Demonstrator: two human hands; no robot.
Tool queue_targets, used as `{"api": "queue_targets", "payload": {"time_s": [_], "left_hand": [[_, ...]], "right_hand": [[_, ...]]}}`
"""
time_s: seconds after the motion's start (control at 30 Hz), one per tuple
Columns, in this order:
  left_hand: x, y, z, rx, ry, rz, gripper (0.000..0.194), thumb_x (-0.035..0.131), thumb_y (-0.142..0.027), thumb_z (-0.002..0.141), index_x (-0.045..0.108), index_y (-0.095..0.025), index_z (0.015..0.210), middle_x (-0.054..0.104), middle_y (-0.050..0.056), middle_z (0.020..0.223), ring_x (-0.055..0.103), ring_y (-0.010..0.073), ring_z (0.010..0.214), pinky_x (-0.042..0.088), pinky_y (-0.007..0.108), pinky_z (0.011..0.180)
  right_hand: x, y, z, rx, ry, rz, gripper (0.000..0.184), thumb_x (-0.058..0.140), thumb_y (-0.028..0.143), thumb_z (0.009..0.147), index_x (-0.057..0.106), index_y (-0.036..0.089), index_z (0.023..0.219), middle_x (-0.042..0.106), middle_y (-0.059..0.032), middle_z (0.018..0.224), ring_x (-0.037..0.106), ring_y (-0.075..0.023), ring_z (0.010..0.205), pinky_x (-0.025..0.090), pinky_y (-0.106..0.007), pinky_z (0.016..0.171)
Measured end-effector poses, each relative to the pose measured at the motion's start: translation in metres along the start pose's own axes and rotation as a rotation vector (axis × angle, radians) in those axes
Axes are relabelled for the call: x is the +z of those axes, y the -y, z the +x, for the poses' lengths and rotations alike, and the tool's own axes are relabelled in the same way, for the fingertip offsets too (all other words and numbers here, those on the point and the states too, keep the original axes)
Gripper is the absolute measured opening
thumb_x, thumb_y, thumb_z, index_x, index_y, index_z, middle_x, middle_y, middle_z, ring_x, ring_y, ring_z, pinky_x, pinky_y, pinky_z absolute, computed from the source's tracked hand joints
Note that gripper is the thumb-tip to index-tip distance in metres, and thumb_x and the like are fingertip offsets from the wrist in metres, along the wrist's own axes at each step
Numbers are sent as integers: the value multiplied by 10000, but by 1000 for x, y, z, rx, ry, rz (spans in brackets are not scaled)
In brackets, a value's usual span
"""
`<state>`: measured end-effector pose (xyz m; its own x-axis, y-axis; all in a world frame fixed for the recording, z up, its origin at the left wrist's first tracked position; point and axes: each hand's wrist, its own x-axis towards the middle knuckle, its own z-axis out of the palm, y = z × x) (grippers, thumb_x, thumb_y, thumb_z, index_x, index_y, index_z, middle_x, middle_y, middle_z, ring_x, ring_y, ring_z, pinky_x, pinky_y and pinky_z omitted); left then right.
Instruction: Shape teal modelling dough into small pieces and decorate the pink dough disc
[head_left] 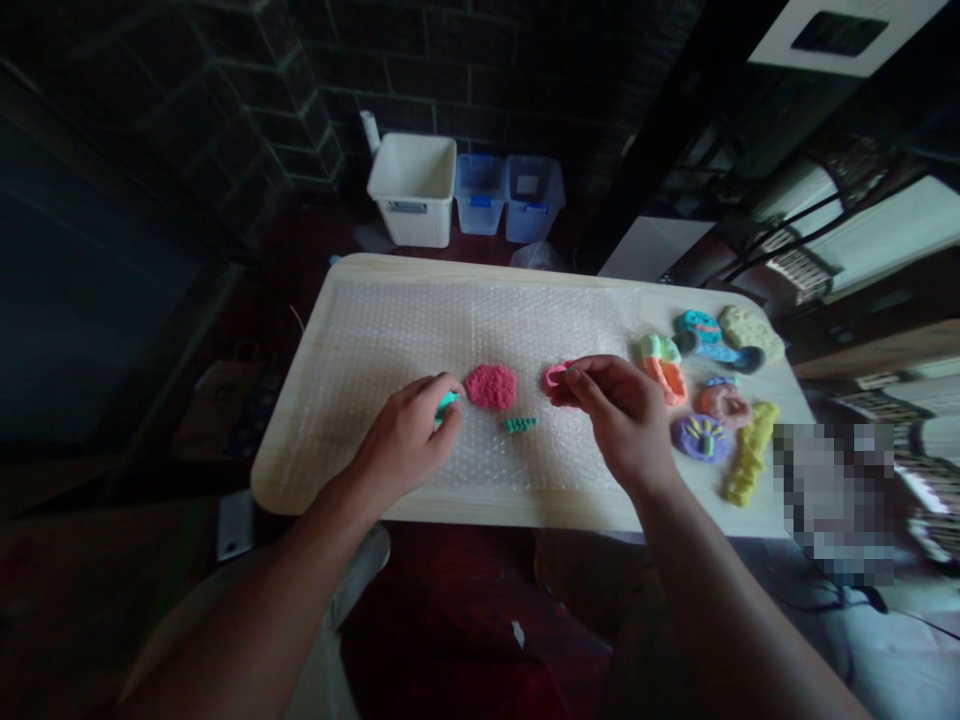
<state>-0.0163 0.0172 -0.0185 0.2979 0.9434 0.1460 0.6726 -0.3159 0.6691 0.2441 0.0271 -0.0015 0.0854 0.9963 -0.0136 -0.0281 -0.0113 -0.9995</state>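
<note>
My left hand [412, 430] is closed around a lump of green modelling clay [447, 403], which shows between thumb and fingers. Just right of it, a bumpy flat pink clay piece [491, 386] lies on the bubble wrap. Below that piece is a short row of small green clay balls [520, 425]. My right hand [619, 410] pinches at a pink clay ring shape [553, 377], whose right part is hidden by the fingers. A small bit of green clay [568, 372] shows at the right fingertips; its full shape is hidden.
Bubble wrap [390, 330] covers much of the pale wooden table [300, 440]. Several coloured clay figures stand at the right, among them a purple disc [697, 450] and a yellow strip [752, 455]. Behind the table are a white bin [415, 215] and two blue-tinted tubs [480, 190].
</note>
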Motion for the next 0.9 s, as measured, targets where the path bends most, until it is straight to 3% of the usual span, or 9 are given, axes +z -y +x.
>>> {"api": "queue_targets", "payload": {"time_s": [0.1,0.27,0.5,0.6,0.67,0.8,0.9], "left_hand": [[10,-2,-1,111,53,77,172,530,-153,1000,667,-176,1101,733,108,1056,679,271,1012,525,424,915],[26,-2,-4,221,125,121,184,622,-158,1000,695,-184,1166,706,112,1145,647,289,1111,534,455,997],[27,-3,-16,238,62,196,337,734,-161,923,724,-218,1255,604,119,1238,594,314,1185,522,491,1037],[25,-12,-21,234,40,213,437,770,-245,917,683,-196,1343,595,141,1271,580,339,1208,499,528,1062],[26,-18,-20,241,37,224,396,742,-270,943,688,-187,1326,611,146,1258,579,340,1193,495,532,1052],[36,-30,-7,261,52,265,279,690,-267,981,718,-178,1244,650,132,1204,588,326,1141,506,501,1007],[46,-39,5,279,69,300,244,688,-276,986,744,-159,1193,659,135,1180,575,339,1156,509,502,992]], "right_hand": [[2,-3,-3,25,8,20,315,849,401,871,780,183,1088,827,-82,939,802,-223,803,694,-428,799],[0,-2,-5,84,62,80,281,895,429,842,793,181,926,831,-96,952,820,-251,893,695,-463,899],[-12,0,-3,80,99,61,365,970,441,743,753,190,893,813,-78,857,811,-259,843,697,-483,889],[-17,-2,-3,60,125,84,374,944,453,775,777,175,963,825,-98,941,811,-264,913,678,-493,964],[-18,-3,-4,68,143,112,371,908,480,816,782,167,968,825,-110,967,813,-264,929,671,-496,989],[-17,-4,-4,74,149,142,428,846,570,859,750,164,955,826,-112,924,822,-245,859,695,-466,921],[-17,-3,-1,53,97,131,444,870,580,828,716,166,878,819,-103,834,805,-217,732,710,-398,774]]}}
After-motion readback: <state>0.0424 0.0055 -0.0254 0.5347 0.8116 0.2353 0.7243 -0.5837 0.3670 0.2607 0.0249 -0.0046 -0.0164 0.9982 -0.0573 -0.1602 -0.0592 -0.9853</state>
